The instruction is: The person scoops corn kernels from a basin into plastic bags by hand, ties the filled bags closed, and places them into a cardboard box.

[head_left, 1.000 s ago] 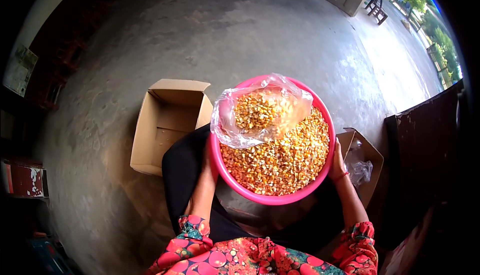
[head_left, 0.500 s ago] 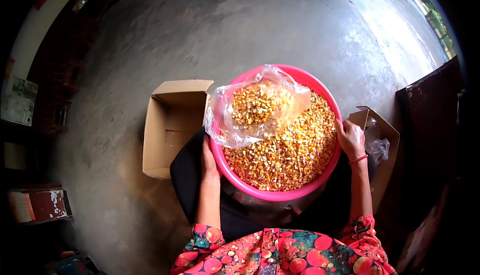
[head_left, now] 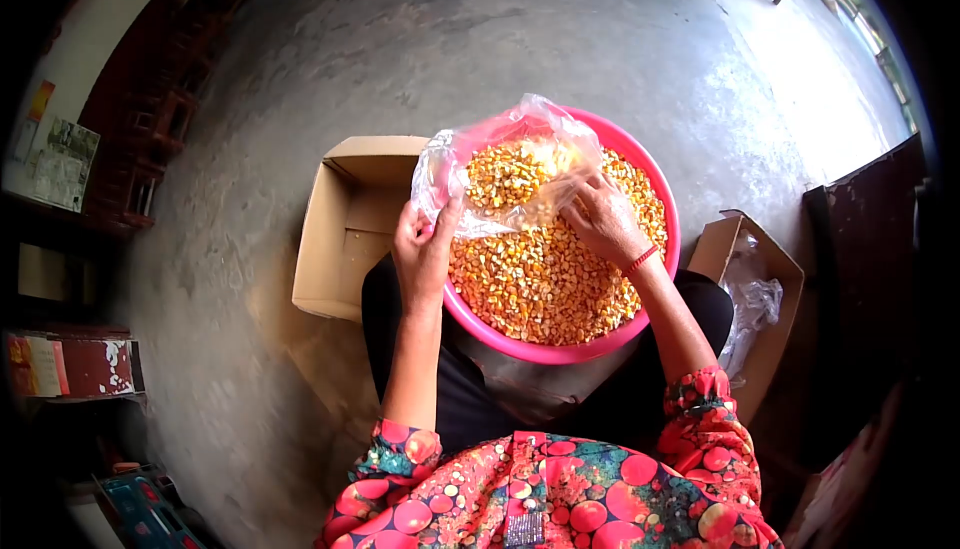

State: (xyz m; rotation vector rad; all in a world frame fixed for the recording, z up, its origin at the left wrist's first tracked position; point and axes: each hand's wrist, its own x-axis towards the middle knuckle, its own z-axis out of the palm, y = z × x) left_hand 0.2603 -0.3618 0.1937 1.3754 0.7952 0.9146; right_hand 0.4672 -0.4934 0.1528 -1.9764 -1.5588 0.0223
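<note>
Concrete floor (head_left: 260,159), cartons (head_left: 325,239) flanking basin (head_left: 530,351); left hand (head_left: 424,247) pinching bag (head_left: 438,169); right hand (head_left: 606,219): grip unclear.

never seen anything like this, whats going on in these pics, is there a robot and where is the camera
No robot here: these are a person's own bare hands. All the pictures come from one camera worn on the head, looking forward and down, so the view is curved and dark at its edges.

Over the lap is a pink basin of yellow corn kernels. On them rests a clear plastic bag with more kernels in it. The left hand is at the bag's left edge, the right hand at its right; how firmly they grip is hard to tell.

An open cardboard box stands on each side; the right-hand one holds crumpled clear plastic.
</note>
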